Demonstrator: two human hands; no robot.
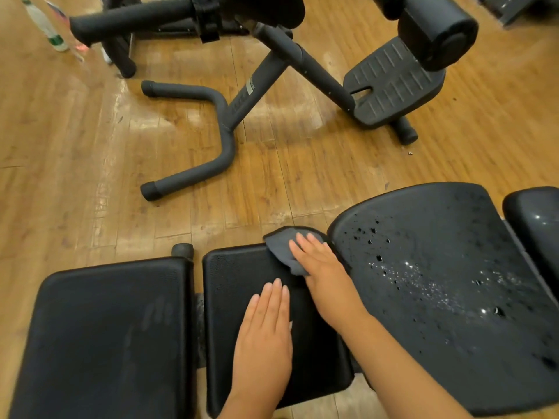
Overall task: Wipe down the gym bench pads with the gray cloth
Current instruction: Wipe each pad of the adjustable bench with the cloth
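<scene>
Nearest the camera, the left hand (266, 337) lies flat and palm-down on the middle pad (242, 285), fingers together and straight, gripping nothing; it steadies the counter while the other hand works. Keeping that palm planted is sensible, so the pad does not rock under the stroke.

Just beyond it, the right hand (320, 264) presses the gray cloth (282, 244) onto the far right corner of the middle pad, right at the gap beside the large seat pad (438, 282). Its grip is spread: fingers extended and flat over the cloth, holding it down by pressure rather than pinching it. Part of the cloth sticks out past the fingertips, over the pad's far edge.

To do this step well, I would keep the flat-handed pressure and draw the cloth in long overlapping passes across the middle pad, running it along the edges and into the seam. The cloth looks bunched, so opening it out would cover more surface.

To the right, the seat pad is speckled with droplets that have yet to be wiped, so it probably wants attention next. The left pad (106, 328) shows faint finger marks and may need a pass too.

Farther off on the wooden floor (90, 146) stands another machine's frame (223, 137) with a footplate (393, 83), and a bottle (45, 24) at the far left
</scene>
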